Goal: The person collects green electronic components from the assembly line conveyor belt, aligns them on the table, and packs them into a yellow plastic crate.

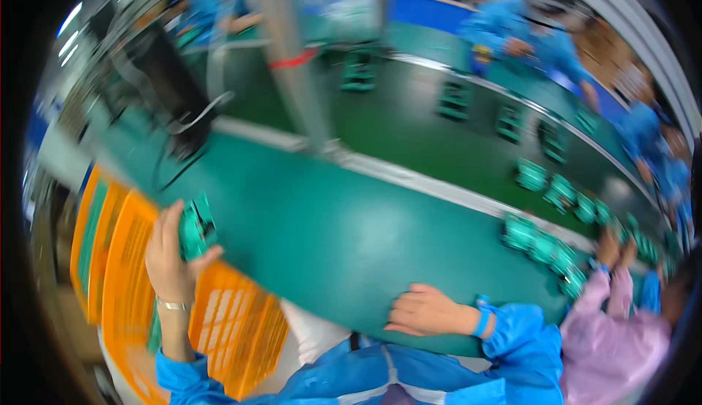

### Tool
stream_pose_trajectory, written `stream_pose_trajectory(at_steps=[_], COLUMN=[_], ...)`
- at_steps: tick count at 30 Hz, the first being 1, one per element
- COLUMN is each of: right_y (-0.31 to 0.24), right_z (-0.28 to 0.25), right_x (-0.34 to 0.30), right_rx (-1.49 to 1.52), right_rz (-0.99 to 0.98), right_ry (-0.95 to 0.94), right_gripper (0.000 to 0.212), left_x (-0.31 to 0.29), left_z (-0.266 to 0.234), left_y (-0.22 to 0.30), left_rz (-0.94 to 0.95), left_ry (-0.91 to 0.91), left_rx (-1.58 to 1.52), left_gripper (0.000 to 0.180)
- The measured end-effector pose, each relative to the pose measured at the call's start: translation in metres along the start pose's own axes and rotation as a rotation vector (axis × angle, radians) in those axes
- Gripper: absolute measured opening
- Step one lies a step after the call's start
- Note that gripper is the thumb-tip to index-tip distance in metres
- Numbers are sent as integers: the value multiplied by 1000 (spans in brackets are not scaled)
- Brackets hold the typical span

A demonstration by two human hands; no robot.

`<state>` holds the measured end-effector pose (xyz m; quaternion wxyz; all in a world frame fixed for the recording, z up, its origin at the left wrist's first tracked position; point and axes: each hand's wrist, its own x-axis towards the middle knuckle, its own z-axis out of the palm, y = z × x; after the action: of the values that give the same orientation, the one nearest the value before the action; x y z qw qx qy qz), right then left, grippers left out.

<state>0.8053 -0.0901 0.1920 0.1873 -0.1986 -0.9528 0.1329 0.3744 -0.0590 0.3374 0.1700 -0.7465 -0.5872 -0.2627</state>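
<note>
At the left, my left hand (170, 255) grips a small green plastic housing (196, 226) with dark parts in it. It is held over the table's left edge, above the orange baskets. My right hand (424, 311) rests back up near the front edge of the green tabletop (314, 222). Its fingers are loosely curled together, and nothing shows in them; the palm side is hidden. A blue band circles that wrist.
Orange plastic baskets (238, 324) stand at my left. A black cylinder (164, 83) and a metal post (292, 61) rise beyond the table. Several green housings (541, 248) line the right side, beside a co-worker in a pink sleeve (614, 317). More housings lie on the dark belt (409, 127).
</note>
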Motion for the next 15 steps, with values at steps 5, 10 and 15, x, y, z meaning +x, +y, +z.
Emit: stream_pose_trajectory(at_steps=[5,10,15], right_y=[-22,-23,-37], right_z=[4,30,49], right_x=[32,94,132], right_rx=[-25,83,95], right_rz=[77,95,163], right_ry=[31,-36,8], right_gripper=[30,29,31], left_x=[-104,-245,-377], left_z=[-69,-85,-72], left_y=[-147,-263,-322], left_rz=[-443,-825,-830], left_ry=[-50,-406,-746], left_rx=[429,588,602], left_gripper=[75,80,85])
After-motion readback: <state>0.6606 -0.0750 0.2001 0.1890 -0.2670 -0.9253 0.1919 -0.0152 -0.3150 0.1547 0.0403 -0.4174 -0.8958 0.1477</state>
